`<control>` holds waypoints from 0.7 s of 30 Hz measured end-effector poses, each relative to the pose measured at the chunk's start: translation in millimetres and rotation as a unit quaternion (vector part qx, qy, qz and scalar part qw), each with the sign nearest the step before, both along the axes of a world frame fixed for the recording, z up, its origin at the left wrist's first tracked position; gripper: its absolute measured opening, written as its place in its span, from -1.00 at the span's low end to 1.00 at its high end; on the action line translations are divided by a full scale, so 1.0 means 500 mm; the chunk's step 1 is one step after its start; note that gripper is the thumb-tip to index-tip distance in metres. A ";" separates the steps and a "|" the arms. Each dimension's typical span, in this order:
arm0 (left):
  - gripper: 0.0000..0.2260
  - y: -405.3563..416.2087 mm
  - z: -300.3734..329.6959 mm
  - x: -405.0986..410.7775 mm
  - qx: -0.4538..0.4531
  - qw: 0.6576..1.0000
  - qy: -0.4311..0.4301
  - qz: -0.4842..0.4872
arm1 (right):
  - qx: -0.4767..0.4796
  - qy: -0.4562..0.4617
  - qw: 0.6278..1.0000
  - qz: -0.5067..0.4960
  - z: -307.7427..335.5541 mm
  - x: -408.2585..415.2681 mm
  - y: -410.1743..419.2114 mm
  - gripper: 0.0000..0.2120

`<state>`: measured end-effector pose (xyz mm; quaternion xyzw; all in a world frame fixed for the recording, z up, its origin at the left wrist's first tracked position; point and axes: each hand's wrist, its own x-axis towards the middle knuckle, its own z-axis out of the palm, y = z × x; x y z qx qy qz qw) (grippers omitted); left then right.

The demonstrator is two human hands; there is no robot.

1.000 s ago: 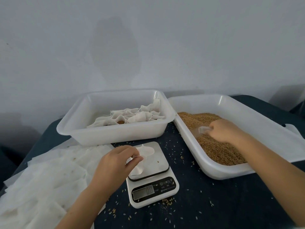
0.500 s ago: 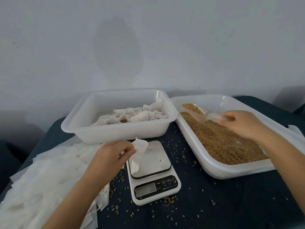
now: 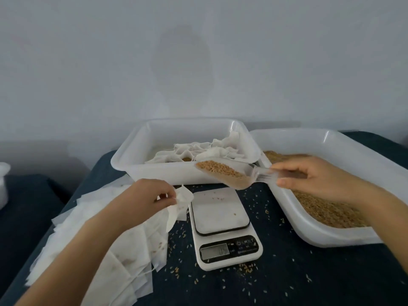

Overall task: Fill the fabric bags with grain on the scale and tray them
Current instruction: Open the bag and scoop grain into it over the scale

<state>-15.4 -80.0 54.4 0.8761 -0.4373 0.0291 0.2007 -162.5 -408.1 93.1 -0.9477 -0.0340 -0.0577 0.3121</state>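
Left hand curled, thumb and fingertips pinching the top edge of an empty white bag, held just left of the scale and clear of its platform, bag hanging limp over the edge of the flat bag stack. Right hand gripping the handle of a clear scoop between thumb and fingers, scoop level and heaped with grain, raised above the far edge of the scale and in front of the left tray. Scoop mouth pointing toward the bag, well short of it. Scale platform bare but for a few stray kernels; display lit, digits too blurred to read. Left tray holding tied, filled bags, piled toward its right side. Right tray holding a bed of loose grain, partly hidden by the right forearm. Stack of flat bags fanned across the left of the dark bench, some speckled with kernels. Spilled kernels scattered on the bench around the scale, thickest just in front of it. At far left, part of a white container, cut off by the frame edge.
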 end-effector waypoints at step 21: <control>-0.90 -0.025 -0.058 -0.019 0.033 0.998 0.004 -0.052 | -0.196 0.088 0.968 0.131 0.029 0.039 0.045 -0.81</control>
